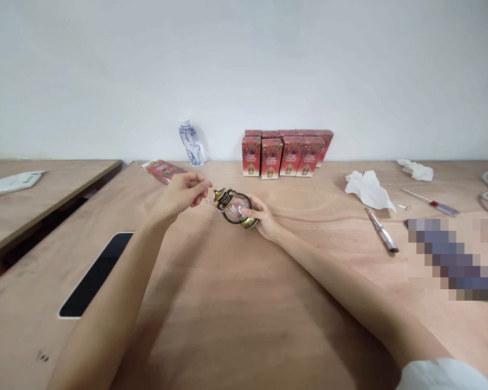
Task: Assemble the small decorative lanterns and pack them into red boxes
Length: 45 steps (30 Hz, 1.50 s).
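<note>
A small bronze-coloured lantern [228, 199] with a clear glass globe is tilted above the wooden table, its capped top pointing up and to the left. My right hand [265, 219] is closed around its base and side, the thumb lying on the globe. A thin, bent wire handle [214, 206] runs from the lantern's left side to my left hand [187, 194]. The fingers of that hand are pinched together on the wire's far end, which they partly hide. Behind my left hand lies a red printed box [161, 170].
Several red boxes [271, 158] and a water bottle [191, 143] stand by the wall. A dark-screened phone [101, 271] lies left. To the right are crumpled tissue [368, 189], a clear-handled screwdriver [382, 232], a red-collared screwdriver [435, 204] and a pixelated object [451, 257].
</note>
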### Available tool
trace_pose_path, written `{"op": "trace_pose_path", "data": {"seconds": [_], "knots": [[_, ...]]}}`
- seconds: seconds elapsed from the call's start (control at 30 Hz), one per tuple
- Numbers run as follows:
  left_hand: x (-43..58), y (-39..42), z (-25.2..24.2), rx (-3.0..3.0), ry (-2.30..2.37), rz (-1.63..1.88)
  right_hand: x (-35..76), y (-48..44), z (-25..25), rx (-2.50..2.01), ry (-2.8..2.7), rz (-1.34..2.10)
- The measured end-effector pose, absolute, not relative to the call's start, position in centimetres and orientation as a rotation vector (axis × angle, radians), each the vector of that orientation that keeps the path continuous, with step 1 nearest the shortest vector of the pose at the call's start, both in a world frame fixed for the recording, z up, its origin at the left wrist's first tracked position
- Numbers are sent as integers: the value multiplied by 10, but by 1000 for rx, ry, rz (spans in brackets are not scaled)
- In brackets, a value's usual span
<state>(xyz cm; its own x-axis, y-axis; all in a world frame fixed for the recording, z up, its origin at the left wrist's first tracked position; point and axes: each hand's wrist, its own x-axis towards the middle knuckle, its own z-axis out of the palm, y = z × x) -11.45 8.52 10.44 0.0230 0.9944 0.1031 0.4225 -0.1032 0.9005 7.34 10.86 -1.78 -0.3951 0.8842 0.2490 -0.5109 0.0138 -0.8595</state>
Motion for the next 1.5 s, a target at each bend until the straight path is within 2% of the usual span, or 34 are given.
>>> {"op": "trace_pose_path", "data": {"seconds": [0.47,1.03,1.5], "knots": [[-115,85,103,1587,1475,1025,75,108,-16,-454,-1160,1646],[-118,93,95,1478,1482,960,79,107,-10,-372,-1030,1931],[-122,97,86,1324,1510,1035,74,102,-9,-448,-1076,1835]]}}
